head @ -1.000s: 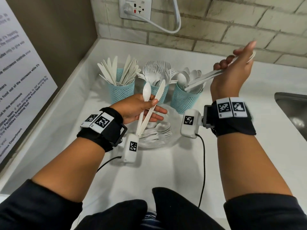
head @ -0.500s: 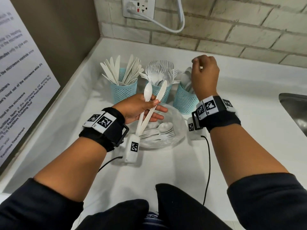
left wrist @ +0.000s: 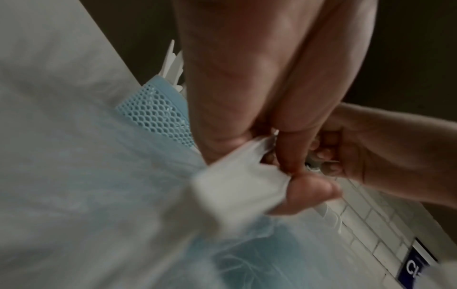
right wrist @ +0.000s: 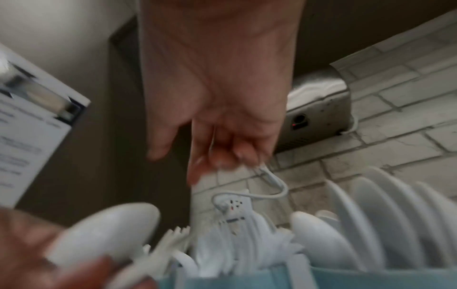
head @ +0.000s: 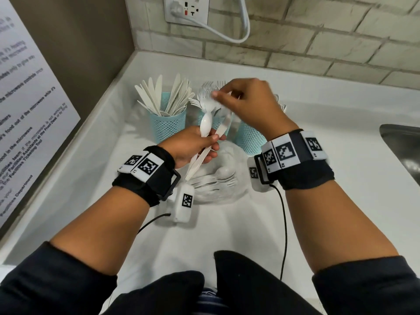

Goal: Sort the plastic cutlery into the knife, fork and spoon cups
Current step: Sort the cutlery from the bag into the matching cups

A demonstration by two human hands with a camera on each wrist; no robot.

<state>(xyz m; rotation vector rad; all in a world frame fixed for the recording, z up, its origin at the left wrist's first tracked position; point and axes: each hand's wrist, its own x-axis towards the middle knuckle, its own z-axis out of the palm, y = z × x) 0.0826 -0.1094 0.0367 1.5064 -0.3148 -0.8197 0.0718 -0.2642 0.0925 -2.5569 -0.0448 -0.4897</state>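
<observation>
- the left hand (head: 191,145) is near the middle of the head view. its fingers curl around a white plastic spoon (head: 205,124) and a white plastic knife (head: 223,127), holding both by their handles. the tops point up toward 12 o'clock.
- the right hand (head: 247,103) is just above them, toward 1 o'clock. its fingers are bent above the tops of the two pieces. it is blurry, so i cannot tell if it pinches anything.
- three light blue mesh plastic cups stand in a row behind the hands.
- the knife cup (head: 168,125) is at 11 o'clock and is full of white knives.
- the fork cup (head: 204,117) is in the middle, partly hidden by the hands, with forks sticking out.
- the spoon cup (head: 250,139) is at 1 o'clock, mostly hidden under the right wrist.
- a clear plastic bowl (head: 236,160) sits on the white counter (head: 341,178) under the hands, at 6 o'clock from the cups. more white cutlery (head: 216,180) lies in it.
- a metal sink (head: 404,151) is at 3 o'clock.
</observation>
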